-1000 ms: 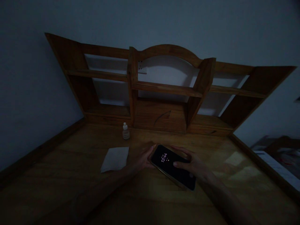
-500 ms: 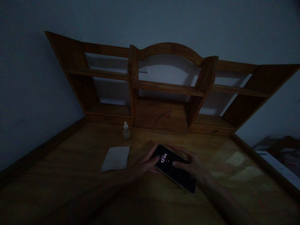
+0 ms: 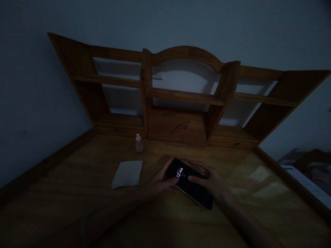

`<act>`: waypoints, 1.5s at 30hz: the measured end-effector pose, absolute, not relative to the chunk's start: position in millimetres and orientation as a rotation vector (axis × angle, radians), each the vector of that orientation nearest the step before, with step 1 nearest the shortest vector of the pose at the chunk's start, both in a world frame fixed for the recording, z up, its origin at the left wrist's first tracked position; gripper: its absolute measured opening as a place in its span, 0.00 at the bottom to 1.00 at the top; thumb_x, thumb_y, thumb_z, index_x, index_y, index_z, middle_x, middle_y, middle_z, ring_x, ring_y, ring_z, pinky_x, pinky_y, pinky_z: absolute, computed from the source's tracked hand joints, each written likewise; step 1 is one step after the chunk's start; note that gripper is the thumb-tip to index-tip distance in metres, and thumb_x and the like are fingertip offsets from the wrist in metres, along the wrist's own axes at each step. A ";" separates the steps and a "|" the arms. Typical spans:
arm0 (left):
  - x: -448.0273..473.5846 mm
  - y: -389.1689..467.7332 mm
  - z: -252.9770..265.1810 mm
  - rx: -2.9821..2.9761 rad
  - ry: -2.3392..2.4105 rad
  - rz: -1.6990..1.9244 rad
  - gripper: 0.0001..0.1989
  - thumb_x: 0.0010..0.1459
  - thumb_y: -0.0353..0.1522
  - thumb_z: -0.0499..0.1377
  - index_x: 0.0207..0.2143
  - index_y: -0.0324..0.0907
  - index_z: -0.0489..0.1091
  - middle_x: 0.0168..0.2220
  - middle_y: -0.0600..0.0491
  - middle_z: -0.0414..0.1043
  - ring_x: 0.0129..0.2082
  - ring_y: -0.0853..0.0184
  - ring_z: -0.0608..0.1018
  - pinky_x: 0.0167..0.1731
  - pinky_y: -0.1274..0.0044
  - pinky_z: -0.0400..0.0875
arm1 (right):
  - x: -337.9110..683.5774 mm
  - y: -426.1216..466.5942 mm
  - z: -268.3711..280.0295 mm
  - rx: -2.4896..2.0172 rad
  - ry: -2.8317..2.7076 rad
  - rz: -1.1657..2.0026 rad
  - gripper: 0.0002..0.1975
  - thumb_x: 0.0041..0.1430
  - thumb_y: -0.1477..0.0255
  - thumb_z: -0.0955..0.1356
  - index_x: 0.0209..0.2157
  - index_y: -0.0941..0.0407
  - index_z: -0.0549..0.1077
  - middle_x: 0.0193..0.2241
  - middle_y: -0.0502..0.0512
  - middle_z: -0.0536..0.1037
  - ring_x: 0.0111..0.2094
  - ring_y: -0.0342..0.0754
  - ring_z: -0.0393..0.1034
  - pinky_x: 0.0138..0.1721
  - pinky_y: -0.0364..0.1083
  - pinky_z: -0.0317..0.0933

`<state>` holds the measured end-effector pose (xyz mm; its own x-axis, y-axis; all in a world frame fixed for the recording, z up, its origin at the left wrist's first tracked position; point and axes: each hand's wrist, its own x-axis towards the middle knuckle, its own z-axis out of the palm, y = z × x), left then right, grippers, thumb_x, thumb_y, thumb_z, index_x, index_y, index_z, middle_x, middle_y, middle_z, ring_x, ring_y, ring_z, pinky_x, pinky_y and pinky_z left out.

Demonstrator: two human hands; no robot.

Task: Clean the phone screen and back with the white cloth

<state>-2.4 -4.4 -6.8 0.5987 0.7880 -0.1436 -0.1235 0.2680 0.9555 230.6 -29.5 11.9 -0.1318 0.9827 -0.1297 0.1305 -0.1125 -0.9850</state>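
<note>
A dark smartphone (image 3: pixel 195 187) is held tilted above the desk, its screen lit with the time 12:44. My left hand (image 3: pixel 162 181) is closed on its upper left end, thumb on the glass near the clock digits. From the other side my right hand (image 3: pixel 210 181) grips the phone, with its thumb lying across the screen and the fingers at the far edge. Left of my hands, a folded white cloth (image 3: pixel 127 174) lies flat on the wood. Behind the cloth a small dropper bottle (image 3: pixel 139 144) with a white cap stands upright.
The wooden desk (image 3: pixel 85 175) has a raised rim on its left and right. Along its back stands a wooden shelf unit (image 3: pixel 181 96) with an arched top, and a wall socket (image 3: pixel 156 71) shows through it. At far right, white paper-like material (image 3: pixel 307 182) lies beyond the rim.
The phone has shifted slightly left and up in my hands. My left thumb has slid down the screen to the lower edge of the clock digits.
</note>
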 end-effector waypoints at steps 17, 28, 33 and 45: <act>4.8 0.2 -10.8 1.056 0.881 0.681 0.54 0.50 0.38 0.69 0.69 0.46 0.38 0.44 0.44 0.77 0.31 0.56 0.83 0.34 0.65 0.79 | 220.3 -29.6 7.2 -1.342 -1.487 1.082 0.22 0.55 0.61 0.73 0.51 0.52 0.74 0.47 0.56 0.80 0.41 0.55 0.78 0.37 0.49 0.71; 2.0 1.1 3.0 1.025 0.893 0.682 0.51 0.51 0.32 0.68 0.69 0.47 0.40 0.52 0.40 0.72 0.31 0.55 0.83 0.33 0.66 0.79 | 220.0 -38.6 19.5 -1.318 -1.628 0.989 0.18 0.65 0.61 0.64 0.50 0.52 0.77 0.42 0.55 0.82 0.45 0.56 0.76 0.46 0.53 0.69; 0.9 4.6 -4.2 0.993 0.871 0.723 0.51 0.50 0.32 0.69 0.69 0.48 0.42 0.57 0.39 0.67 0.37 0.56 0.82 0.36 0.64 0.80 | 225.7 -36.3 14.8 -1.317 -1.527 1.039 0.17 0.64 0.62 0.64 0.48 0.53 0.78 0.43 0.56 0.82 0.44 0.56 0.76 0.44 0.51 0.68; -0.5 8.5 -6.9 0.969 0.802 0.753 0.52 0.49 0.33 0.70 0.69 0.49 0.42 0.63 0.39 0.58 0.46 0.53 0.78 0.39 0.63 0.79 | 237.8 -33.5 15.7 -1.528 -1.408 0.809 0.25 0.59 0.54 0.67 0.17 0.57 0.68 0.15 0.49 0.65 0.19 0.43 0.58 0.21 0.43 0.47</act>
